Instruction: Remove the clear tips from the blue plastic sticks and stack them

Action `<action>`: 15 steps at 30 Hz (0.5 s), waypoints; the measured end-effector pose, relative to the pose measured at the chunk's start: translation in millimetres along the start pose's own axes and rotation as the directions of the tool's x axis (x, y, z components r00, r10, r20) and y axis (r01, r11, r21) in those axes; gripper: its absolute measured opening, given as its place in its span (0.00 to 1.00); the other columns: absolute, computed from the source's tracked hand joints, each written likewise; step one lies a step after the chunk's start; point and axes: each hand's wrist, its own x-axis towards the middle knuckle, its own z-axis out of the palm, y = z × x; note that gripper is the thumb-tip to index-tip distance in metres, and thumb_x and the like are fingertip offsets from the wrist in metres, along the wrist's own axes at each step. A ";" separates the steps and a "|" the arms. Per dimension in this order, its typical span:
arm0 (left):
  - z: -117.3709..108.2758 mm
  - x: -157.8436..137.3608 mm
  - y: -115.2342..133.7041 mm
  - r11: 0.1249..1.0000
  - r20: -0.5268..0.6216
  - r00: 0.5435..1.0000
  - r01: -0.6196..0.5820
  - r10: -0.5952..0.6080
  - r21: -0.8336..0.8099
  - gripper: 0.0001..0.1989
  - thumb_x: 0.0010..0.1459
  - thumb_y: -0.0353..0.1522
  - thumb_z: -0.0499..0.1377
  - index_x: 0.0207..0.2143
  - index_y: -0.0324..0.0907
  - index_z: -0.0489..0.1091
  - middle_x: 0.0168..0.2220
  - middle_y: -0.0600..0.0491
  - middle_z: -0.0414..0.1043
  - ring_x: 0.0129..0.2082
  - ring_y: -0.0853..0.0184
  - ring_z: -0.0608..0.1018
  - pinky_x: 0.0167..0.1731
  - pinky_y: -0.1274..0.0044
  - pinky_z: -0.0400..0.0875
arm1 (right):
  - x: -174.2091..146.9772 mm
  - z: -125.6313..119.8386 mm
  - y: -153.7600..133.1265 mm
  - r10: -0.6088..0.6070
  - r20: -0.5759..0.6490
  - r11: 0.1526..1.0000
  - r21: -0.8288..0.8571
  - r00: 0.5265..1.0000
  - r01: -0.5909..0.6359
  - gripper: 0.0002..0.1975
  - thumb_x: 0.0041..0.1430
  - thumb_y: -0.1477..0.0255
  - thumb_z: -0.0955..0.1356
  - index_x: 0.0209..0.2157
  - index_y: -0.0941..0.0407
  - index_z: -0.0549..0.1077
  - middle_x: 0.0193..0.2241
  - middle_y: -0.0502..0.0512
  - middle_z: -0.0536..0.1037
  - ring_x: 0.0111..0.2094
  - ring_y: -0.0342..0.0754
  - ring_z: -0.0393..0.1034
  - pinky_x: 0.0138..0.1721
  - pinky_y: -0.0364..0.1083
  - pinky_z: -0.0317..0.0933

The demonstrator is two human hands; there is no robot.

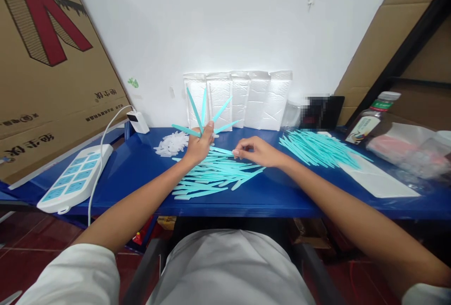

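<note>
Several thin turquoise sticks (205,107), in shape like eyebrow razors, fan out from my left hand (201,143), which is closed around their lower ends. My right hand (256,151) pinches the near end of another turquoise stick (222,151), whose far end reaches toward my left hand. Whether that end touches the left fingers I cannot tell. Beneath both hands lies a loose pile of the same sticks (214,173) on the blue table (141,173). Left of my left hand is a heap of small translucent white pieces (172,144).
A second stick pile (317,149) lies at right, partly over a white sheet (380,175). White padded packs (260,100) lean on the wall. A power strip (75,178) with a cable and a white charger (138,121) are left; a bottle (373,117) stands right.
</note>
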 end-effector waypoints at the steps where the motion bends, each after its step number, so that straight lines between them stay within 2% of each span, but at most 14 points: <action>1: -0.8 0.9 0.5 1.000 -0.004 1.000 -0.005 0.005 0.003 0.37 0.65 0.59 0.58 0.16 0.44 0.54 0.17 0.57 0.52 0.18 0.72 0.62 0.21 0.77 0.63 | -1.0 -3.2 -0.7 0.008 0.006 1.000 0.008 1.000 -0.008 0.25 0.66 0.49 0.69 0.34 0.58 0.82 0.32 0.57 0.83 0.34 0.48 0.72 0.38 0.46 0.63; 6: -13.7 12.9 -2.2 1.000 -0.101 0.995 0.016 -0.018 -0.019 0.35 0.65 0.57 0.61 0.17 0.45 0.54 0.16 0.58 0.52 0.18 0.73 0.62 0.19 0.78 0.61 | -7.0 -24.8 2.2 0.094 0.039 0.995 -0.047 0.995 -0.092 0.22 0.63 0.51 0.71 0.31 0.57 0.82 0.30 0.55 0.82 0.32 0.48 0.72 0.35 0.45 0.62; 8: -19.7 19.1 -5.9 0.999 -0.147 0.989 0.024 -0.029 -0.040 0.35 0.63 0.57 0.62 0.17 0.45 0.52 0.16 0.59 0.50 0.17 0.73 0.60 0.18 0.78 0.59 | -11.4 -40.7 7.1 0.143 -0.030 0.981 -0.131 0.989 -0.145 0.19 0.62 0.56 0.70 0.30 0.58 0.82 0.29 0.55 0.82 0.32 0.48 0.72 0.35 0.45 0.62; 10: -23.4 22.2 -10.2 1.000 -0.150 0.989 0.013 -0.015 -0.010 0.36 0.62 0.58 0.62 0.17 0.45 0.52 0.16 0.59 0.50 0.16 0.73 0.60 0.18 0.78 0.57 | -18.8 -62.3 15.0 0.185 -0.156 0.933 -0.284 0.970 -0.223 0.16 0.61 0.62 0.68 0.28 0.58 0.80 0.29 0.55 0.82 0.32 0.48 0.73 0.36 0.45 0.61; 11: -24.3 22.0 -12.1 0.999 -0.133 0.991 0.000 0.005 0.036 0.36 0.63 0.58 0.60 0.16 0.45 0.53 0.15 0.59 0.50 0.16 0.73 0.60 0.18 0.77 0.57 | -23.9 -74.6 20.3 0.209 -0.218 0.881 -0.380 0.953 -0.280 0.14 0.60 0.64 0.68 0.26 0.58 0.79 0.28 0.55 0.82 0.31 0.48 0.72 0.35 0.46 0.60; 13: -24.9 18.9 -14.5 0.979 -0.088 0.994 -0.050 0.069 0.198 0.35 0.68 0.56 0.56 0.16 0.45 0.54 0.15 0.57 0.52 0.16 0.71 0.61 0.20 0.76 0.57 | -37.0 -100.1 33.4 0.301 -0.295 0.721 -0.552 0.907 -0.419 0.12 0.58 0.67 0.69 0.25 0.58 0.77 0.26 0.56 0.80 0.29 0.49 0.71 0.33 0.46 0.57; 15: -25.0 14.0 -14.6 0.894 -0.013 0.987 -0.140 0.160 0.426 0.34 0.72 0.52 0.52 0.16 0.44 0.57 0.15 0.55 0.56 0.18 0.69 0.64 0.23 0.75 0.58 | -52.1 -123.4 47.6 0.426 -0.369 0.539 -0.629 0.826 -0.559 0.12 0.55 0.68 0.70 0.21 0.57 0.75 0.21 0.56 0.77 0.25 0.48 0.68 0.30 0.47 0.54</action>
